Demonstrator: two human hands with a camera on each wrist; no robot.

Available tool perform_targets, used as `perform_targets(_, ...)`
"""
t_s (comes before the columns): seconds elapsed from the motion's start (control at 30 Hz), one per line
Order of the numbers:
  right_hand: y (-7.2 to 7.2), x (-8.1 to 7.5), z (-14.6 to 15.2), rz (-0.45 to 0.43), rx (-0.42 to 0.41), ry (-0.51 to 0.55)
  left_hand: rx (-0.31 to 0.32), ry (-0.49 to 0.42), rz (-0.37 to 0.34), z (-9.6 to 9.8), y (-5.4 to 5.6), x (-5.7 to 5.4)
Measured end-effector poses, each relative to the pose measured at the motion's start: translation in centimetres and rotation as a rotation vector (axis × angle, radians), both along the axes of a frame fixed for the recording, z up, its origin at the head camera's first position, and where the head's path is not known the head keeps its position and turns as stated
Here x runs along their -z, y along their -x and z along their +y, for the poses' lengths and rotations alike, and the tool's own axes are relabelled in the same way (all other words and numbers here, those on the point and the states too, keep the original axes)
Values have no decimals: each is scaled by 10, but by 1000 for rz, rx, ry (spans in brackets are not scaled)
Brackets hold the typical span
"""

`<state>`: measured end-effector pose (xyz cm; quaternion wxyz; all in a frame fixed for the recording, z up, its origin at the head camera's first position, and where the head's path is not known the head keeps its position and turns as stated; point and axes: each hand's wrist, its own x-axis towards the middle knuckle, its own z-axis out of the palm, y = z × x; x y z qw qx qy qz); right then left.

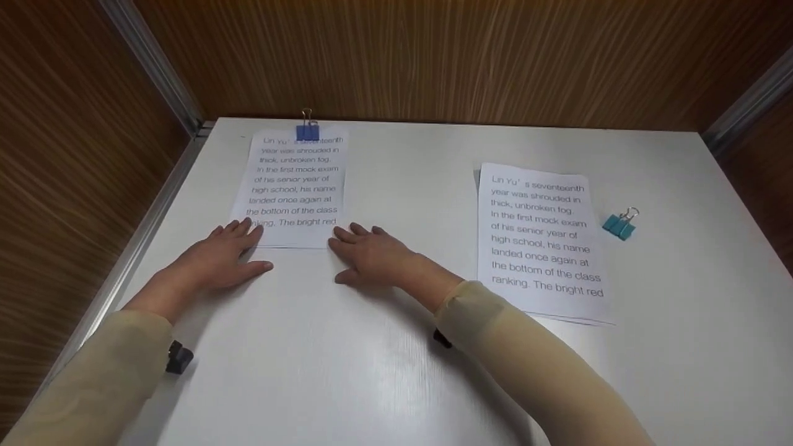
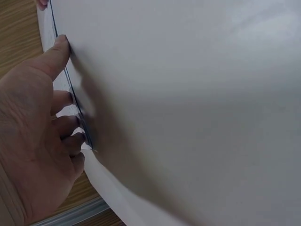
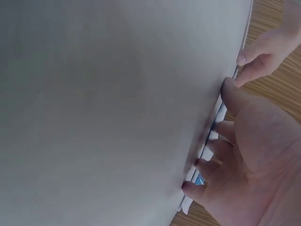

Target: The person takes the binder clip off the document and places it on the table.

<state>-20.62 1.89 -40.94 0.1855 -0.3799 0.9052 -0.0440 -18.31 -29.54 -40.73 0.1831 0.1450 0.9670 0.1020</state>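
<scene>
A printed sheet of paper (image 1: 294,186), seemingly with more paper under it, lies at the far left of the white table. At its top edge is a blue binder clip (image 1: 308,132) with its wire handles up. My left hand (image 1: 224,255) rests at the paper's lower left corner, fingertips on the sheet and thumb spread toward the middle. Opposite it, my right hand (image 1: 372,255) lies at the lower right corner with its fingers extended. Both wrist views show the left hand (image 2: 35,127) and right hand (image 3: 249,155) with fingertips along the dark line of the paper's edge.
A second printed sheet (image 1: 539,241) lies to the right, with a teal binder clip (image 1: 620,224) beside it. Near the left sleeve sits a black clip (image 1: 179,357); another black object (image 1: 442,338) is partly hidden by the right sleeve. Wood-grain panels (image 1: 433,62) border the table.
</scene>
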Motion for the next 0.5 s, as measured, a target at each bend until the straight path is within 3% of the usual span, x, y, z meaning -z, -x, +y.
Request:
perform_targets(0.3, 1, 0, -1, -27, 24, -40, 34, 7, 6, 1, 1, -3)
perform_targets(0.5, -3, -4, 11, -15, 25, -39, 51, 10, 20, 12, -5, -6)
